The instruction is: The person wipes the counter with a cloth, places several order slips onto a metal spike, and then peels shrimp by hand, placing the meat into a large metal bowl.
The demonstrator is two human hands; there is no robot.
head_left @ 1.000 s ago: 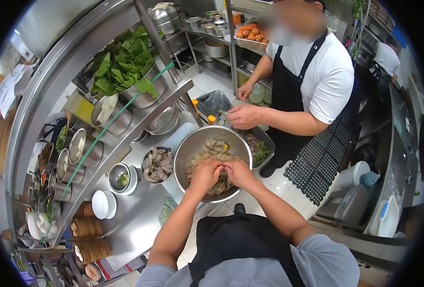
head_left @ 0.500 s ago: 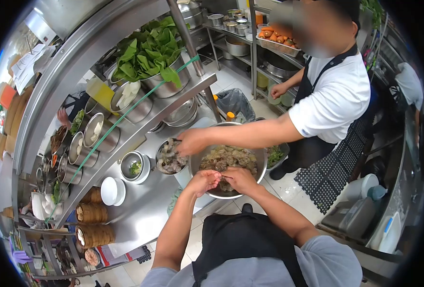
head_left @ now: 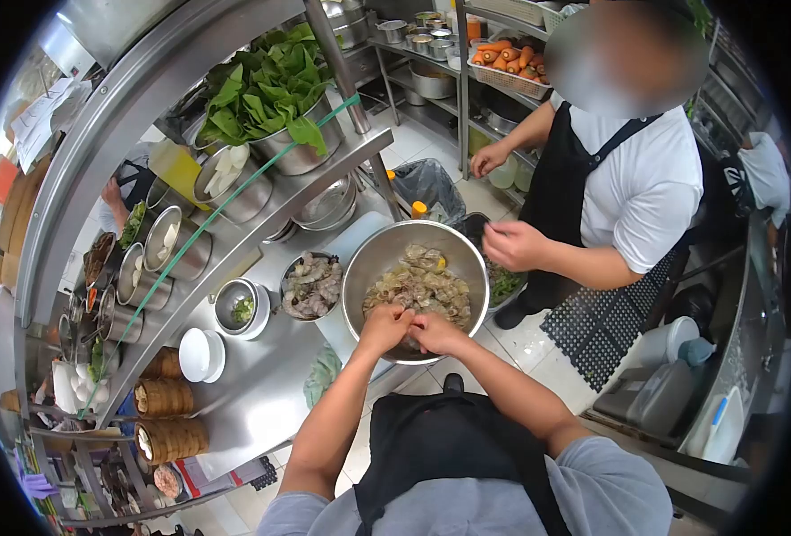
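Note:
My left hand (head_left: 385, 329) and my right hand (head_left: 436, 332) meet over the near part of a large steel bowl (head_left: 354, 302). Their fingers are pinched together, and what lies between them is too small to make out. Greyish, translucent shrimp (head_left: 426, 286) fill the middle of that bowl, with a small yellow piece among them. To its left stands a smaller bowl of grey shrimp (head_left: 312, 286). A co-worker's hand (head_left: 513, 247) is raised just right of the large bowl, apart from mine.
Steel bowls, one holding chopped greens (head_left: 242, 310), and white bowls (head_left: 201, 355) stand on the steel counter (head_left: 261, 393). Bamboo steamers (head_left: 165, 397) are at the lower left. Leafy greens (head_left: 266, 94) sit on the raised shelf. A lined bin (head_left: 429, 186) stands beyond the large bowl.
The co-worker's hand has left the smaller shrimp bowl and pulled back to the right, and the co-worker stands more upright. My hands stay together at the large bowl's near side.

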